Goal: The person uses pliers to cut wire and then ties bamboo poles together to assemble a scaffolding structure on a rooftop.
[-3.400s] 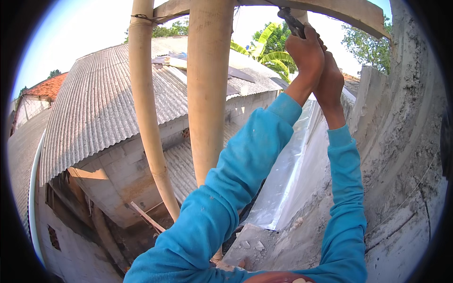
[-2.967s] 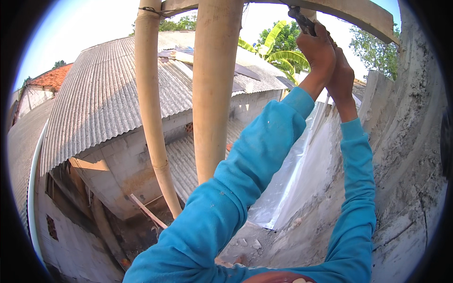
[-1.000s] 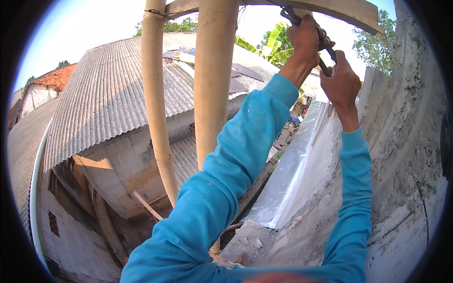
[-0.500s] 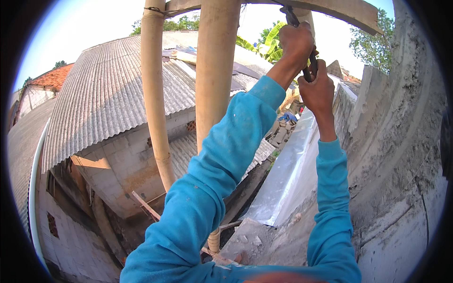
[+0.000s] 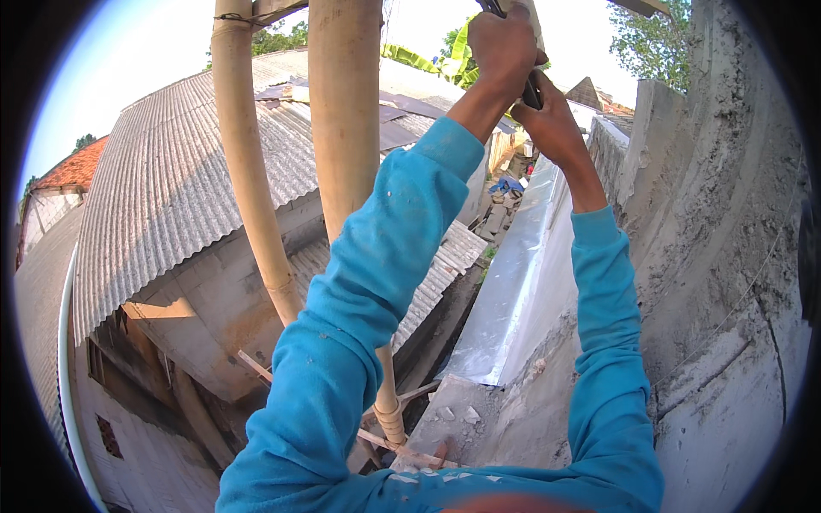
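Left hand (image 5: 505,47) fisted on pliers (image 5: 530,90), now lower than half second ago; right hand (image 5: 554,120) closed beneath on handles, beside bamboo pole (image 5: 344,111). Squeeze under way.

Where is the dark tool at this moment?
In the head view, top centre-right: the dark tool sits between the raised left hand and right hand, right of the thick bamboo pole.

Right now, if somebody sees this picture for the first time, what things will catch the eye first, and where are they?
First, two arms in bright blue sleeves rise from the lower edge; the left hand and right hand grip a dark tool at the top centre. Left of them stand two thick bamboo poles, with grey corrugated roofs below. A rough cement wall fills the right side.
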A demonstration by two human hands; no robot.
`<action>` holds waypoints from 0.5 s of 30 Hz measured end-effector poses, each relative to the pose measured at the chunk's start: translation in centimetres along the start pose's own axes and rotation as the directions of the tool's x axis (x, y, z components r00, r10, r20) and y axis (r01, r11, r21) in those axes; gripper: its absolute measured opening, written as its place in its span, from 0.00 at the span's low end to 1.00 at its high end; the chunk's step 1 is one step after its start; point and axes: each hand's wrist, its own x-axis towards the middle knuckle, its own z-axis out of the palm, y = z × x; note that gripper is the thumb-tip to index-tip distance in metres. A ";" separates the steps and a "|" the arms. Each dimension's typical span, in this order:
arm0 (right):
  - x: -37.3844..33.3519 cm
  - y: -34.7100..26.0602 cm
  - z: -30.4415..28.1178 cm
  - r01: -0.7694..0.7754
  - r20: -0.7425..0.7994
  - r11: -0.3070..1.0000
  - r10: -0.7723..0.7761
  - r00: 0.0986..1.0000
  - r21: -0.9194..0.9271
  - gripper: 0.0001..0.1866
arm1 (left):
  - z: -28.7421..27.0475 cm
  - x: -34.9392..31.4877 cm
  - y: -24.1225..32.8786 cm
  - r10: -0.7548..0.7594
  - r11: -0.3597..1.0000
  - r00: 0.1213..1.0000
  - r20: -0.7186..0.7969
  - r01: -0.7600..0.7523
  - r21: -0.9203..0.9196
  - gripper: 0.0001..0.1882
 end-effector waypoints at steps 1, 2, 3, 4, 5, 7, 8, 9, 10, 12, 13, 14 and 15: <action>0.2 0.4 0.0 0.058 0.016 0.997 -0.059 0.998 0.060 0.33 | 0.0 0.8 -0.3 0.189 0.961 0.981 -0.037 -0.177 0.212 0.24; 0.3 0.7 0.0 0.051 0.025 0.998 -0.052 0.998 0.044 0.34 | 0.0 1.3 -0.7 0.370 0.848 0.926 -0.072 -0.305 0.433 0.27; 0.4 1.1 -0.1 0.019 0.030 0.999 -0.020 0.999 0.027 0.35 | -0.1 1.5 -1.2 0.668 0.575 0.744 -0.004 -0.513 0.637 0.24; 0.7 1.4 0.0 0.006 0.023 1.000 -0.005 1.000 -0.028 0.35 | 0.0 1.6 -1.4 0.470 0.823 0.882 -0.026 -0.427 0.374 0.23; 0.8 1.6 -0.1 -0.001 0.024 0.997 0.003 1.000 -0.082 0.36 | 0.0 1.5 -1.6 0.401 0.881 0.916 -0.003 -0.385 0.275 0.22; 1.0 1.7 -0.7 0.033 0.026 0.991 -0.029 0.999 -0.133 0.37 | 0.3 1.1 -1.3 0.339 0.934 0.941 -0.009 -0.335 0.128 0.22; 1.1 1.5 -1.3 0.074 0.030 0.988 -0.070 0.997 -0.132 0.37 | 0.7 0.8 -0.9 0.349 0.935 0.936 -0.043 -0.345 0.081 0.22; 1.2 1.3 -1.6 0.111 0.038 0.986 -0.107 0.994 -0.128 0.37 | 1.1 0.5 -0.5 0.274 0.961 0.958 -0.088 -0.275 0.005 0.22; 0.8 1.1 -2.8 0.072 0.087 0.991 -0.063 0.994 -0.109 0.36 | 1.5 0.2 -0.1 0.198 0.975 0.971 -0.133 -0.209 -0.078 0.23; 1.5 0.5 -4.9 0.053 0.156 0.971 -0.016 0.988 -0.234 0.38 | 2.5 -0.4 0.4 0.133 0.972 0.971 -0.200 -0.167 -0.163 0.23; 1.8 0.2 -6.2 -0.056 0.246 0.978 0.107 0.963 -0.202 0.37 | 3.0 -0.6 0.5 0.124 0.970 0.966 -0.227 -0.167 -0.179 0.22; 2.1 -0.1 -7.4 0.042 0.207 0.980 -0.001 0.978 -0.195 0.33 | 3.2 -0.7 0.5 0.120 0.970 0.962 -0.247 -0.167 -0.178 0.22; 2.5 -0.5 -9.0 0.029 0.401 0.999 -0.009 0.916 -0.044 0.34 | 3.5 -0.6 0.5 0.125 0.970 0.954 -0.271 -0.174 -0.167 0.22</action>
